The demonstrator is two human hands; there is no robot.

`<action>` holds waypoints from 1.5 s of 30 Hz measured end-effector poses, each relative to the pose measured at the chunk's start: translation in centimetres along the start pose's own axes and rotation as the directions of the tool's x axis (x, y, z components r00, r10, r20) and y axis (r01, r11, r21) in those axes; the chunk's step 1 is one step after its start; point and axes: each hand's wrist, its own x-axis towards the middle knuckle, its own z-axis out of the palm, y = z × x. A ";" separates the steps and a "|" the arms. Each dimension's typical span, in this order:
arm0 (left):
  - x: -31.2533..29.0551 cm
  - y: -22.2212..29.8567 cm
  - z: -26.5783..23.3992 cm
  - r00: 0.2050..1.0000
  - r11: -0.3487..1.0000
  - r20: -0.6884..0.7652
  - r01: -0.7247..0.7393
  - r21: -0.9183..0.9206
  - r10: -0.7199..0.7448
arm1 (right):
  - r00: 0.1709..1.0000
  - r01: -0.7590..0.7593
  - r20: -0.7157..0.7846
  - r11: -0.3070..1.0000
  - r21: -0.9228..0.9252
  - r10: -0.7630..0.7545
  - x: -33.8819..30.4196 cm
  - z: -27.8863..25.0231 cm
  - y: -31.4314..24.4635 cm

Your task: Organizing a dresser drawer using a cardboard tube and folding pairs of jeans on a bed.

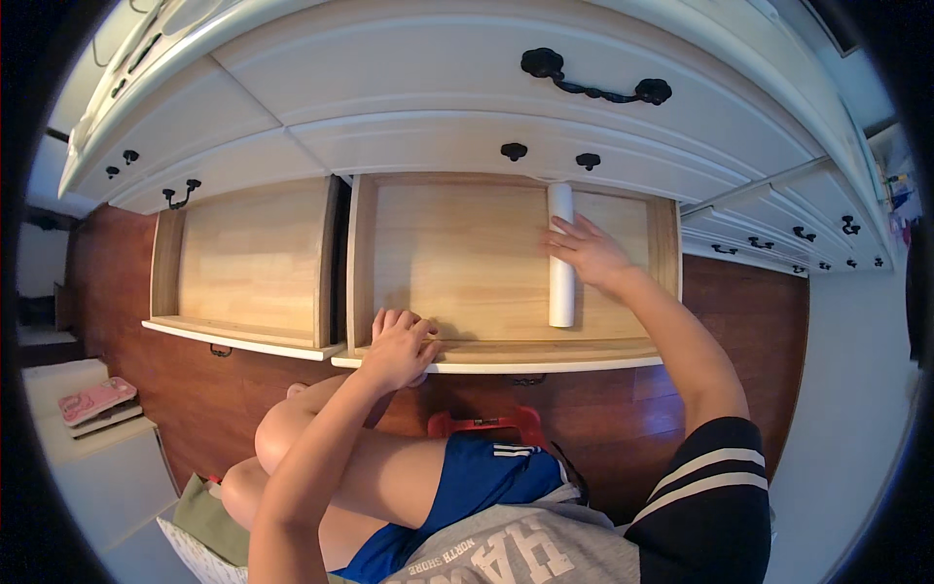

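A white cylindrical roll (pixel 561 292) lies lengthwise in the right part of an open wooden drawer (pixel 457 253). My right hand (pixel 589 255) reaches across the roll from its right side, fingers closed over its upper half and the tips showing past its left edge. At the front left corner of the same drawer, my left hand (pixel 397 346) rests on the front panel (pixel 506 367). Its fingers are loosely apart, and nothing is visible in them. Part of the left palm is hidden.
Another drawer (pixel 248 253) is pulled out to the left. The white cabinet (pixel 409 68) rises behind both, with black handles (pixel 595 90) and knobs. A red object (pixel 486 423) is on the floor near my legs. Pink item (pixel 97 399) lies on a white unit at left.
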 end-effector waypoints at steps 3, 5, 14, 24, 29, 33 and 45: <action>0.1 0.0 -0.1 1.000 1.000 -0.001 -0.009 0.011 0.009 | 0.999 -0.025 -0.030 0.998 0.059 0.027 -1.0 -0.5 0.4; 0.0 0.1 -0.3 1.000 1.000 0.022 0.002 0.010 -0.002 | 0.998 -0.048 -0.034 0.995 0.088 0.051 -1.3 -0.8 0.3; -0.2 0.1 -0.6 0.997 0.999 0.067 0.040 0.016 -0.041 | 0.984 -0.095 -0.144 0.992 0.083 0.107 -3.0 -0.9 0.5; -0.3 0.4 -0.8 0.997 0.999 0.059 0.047 0.012 -0.047 | 0.897 -0.350 -0.324 0.931 -0.105 0.300 -1.7 1.1 -1.6; -0.3 0.4 -0.7 0.996 0.998 0.064 0.054 0.021 -0.056 | 0.901 -0.312 -0.340 0.948 -0.071 0.271 -1.4 0.6 -1.9; -0.3 0.3 -0.5 0.997 0.998 0.055 0.052 0.028 -0.054 | 0.980 -0.089 -0.184 0.992 -0.087 0.072 -2.8 1.1 0.2; -0.3 0.2 -0.7 0.997 0.999 0.067 0.033 0.037 -0.036 | 0.983 -0.163 -0.099 0.984 -0.076 0.155 -5.9 -1.1 1.4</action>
